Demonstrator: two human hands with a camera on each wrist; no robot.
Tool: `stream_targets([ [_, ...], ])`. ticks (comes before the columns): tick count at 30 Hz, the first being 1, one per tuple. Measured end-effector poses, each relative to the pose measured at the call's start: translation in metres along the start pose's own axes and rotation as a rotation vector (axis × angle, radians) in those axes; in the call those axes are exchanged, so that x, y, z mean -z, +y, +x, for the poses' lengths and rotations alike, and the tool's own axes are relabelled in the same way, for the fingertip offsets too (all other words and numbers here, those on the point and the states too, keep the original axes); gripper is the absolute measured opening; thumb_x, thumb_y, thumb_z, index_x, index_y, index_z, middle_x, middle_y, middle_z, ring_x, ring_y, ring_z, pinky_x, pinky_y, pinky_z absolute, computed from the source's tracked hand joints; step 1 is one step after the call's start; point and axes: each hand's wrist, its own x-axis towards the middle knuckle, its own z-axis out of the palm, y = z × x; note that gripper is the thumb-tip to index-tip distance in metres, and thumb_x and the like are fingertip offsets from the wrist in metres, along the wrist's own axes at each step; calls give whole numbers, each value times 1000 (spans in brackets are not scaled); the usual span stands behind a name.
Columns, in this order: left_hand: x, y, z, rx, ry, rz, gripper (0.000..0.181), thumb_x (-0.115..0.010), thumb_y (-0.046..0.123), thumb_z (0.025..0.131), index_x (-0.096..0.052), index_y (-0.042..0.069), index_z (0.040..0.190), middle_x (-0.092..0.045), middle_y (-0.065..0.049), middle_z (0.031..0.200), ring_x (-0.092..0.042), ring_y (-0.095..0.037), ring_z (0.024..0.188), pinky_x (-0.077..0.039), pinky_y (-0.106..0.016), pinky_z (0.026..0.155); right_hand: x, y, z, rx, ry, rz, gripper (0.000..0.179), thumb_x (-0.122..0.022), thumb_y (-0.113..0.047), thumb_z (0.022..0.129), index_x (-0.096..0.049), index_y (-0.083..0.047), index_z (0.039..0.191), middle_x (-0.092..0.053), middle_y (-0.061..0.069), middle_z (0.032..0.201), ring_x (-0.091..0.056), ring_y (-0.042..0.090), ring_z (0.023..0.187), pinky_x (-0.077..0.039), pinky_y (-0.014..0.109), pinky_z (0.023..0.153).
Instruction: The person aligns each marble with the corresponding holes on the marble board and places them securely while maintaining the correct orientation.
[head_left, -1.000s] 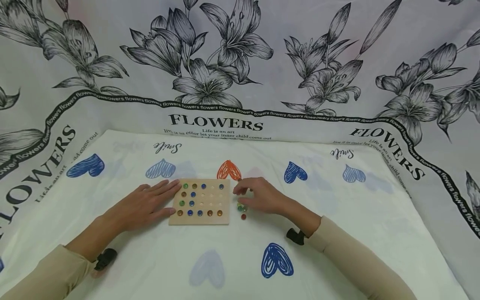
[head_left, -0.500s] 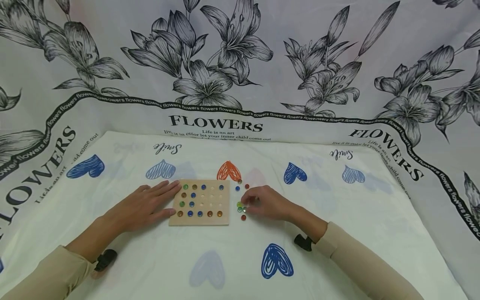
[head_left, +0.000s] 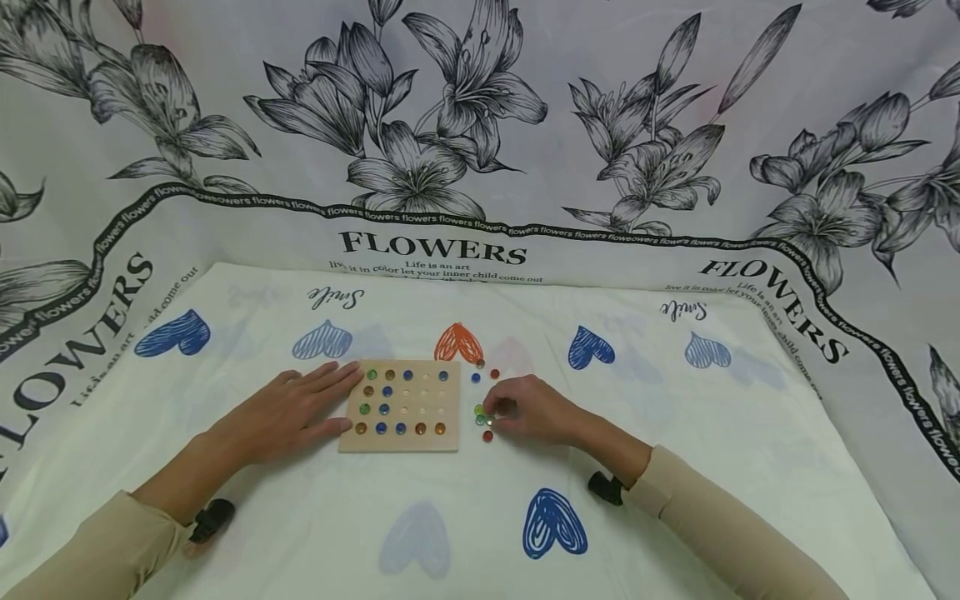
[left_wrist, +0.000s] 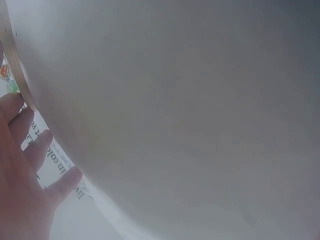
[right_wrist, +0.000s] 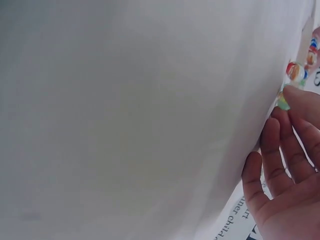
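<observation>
A square-cornered wooden board [head_left: 432, 442] with rows of round hollows lies on the cloth, several hollows filled with green, blue and amber glass marbles. My left hand [head_left: 296, 412] lies with straight fingers along the board's left edge, fingertips touching it. Just right of the board, my right hand [head_left: 536, 410] reaches down among loose marbles, thumb and index finger pinching at a green-tinted marble [right_wrist: 283, 103]. Beside those fingertips sit a yellow-green marble [head_left: 479, 409] and, nearer the body, a red one [head_left: 487, 436]. In the left wrist view the fingers [left_wrist: 35, 150] are spread beside the board's edge.
Behind the right hand lie a blue marble [head_left: 476, 378], a red marble [head_left: 494, 373] and a brownish marble [head_left: 481, 363]. A white cloth [head_left: 300, 533] printed with hearts covers the table. Flower-printed fabric [head_left: 480, 167] hangs behind it.
My right hand has moved slightly right and toward the body, from beside the board's far right corner down to the green marbles, uncovering the blue and red ones. The left hand stays in place.
</observation>
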Motion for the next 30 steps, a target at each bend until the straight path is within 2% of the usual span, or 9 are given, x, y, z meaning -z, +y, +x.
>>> stream_targets([
  [13,0,0,-1,2,3,6,72,-47,57,100,-35,13,156,-33,-6,160,-34,-36,144,-37,-59,107,5,-5,2,35,20,-27,16,-73,-10,89,-75,-15,104,-71,-8,97,-60,7,85,-53,21,80],
  [20,1,0,-2,1,6,0,72,-47,56,100,-35,13,156,-34,-6,160,-34,-36,144,-37,-59,106,10,-12,11,52,31,5,16,-72,-6,89,-75,-11,104,-71,-5,97,-61,7,88,-53,22,83],
  [30,2,1,-1,-2,-5,-9,72,-47,57,100,-35,13,156,-33,-5,161,-34,-36,145,-37,-59,107,8,-29,27,83,11,-1,19,-74,-11,90,-74,-10,109,-72,-4,99,-60,8,89,-54,28,84],
])
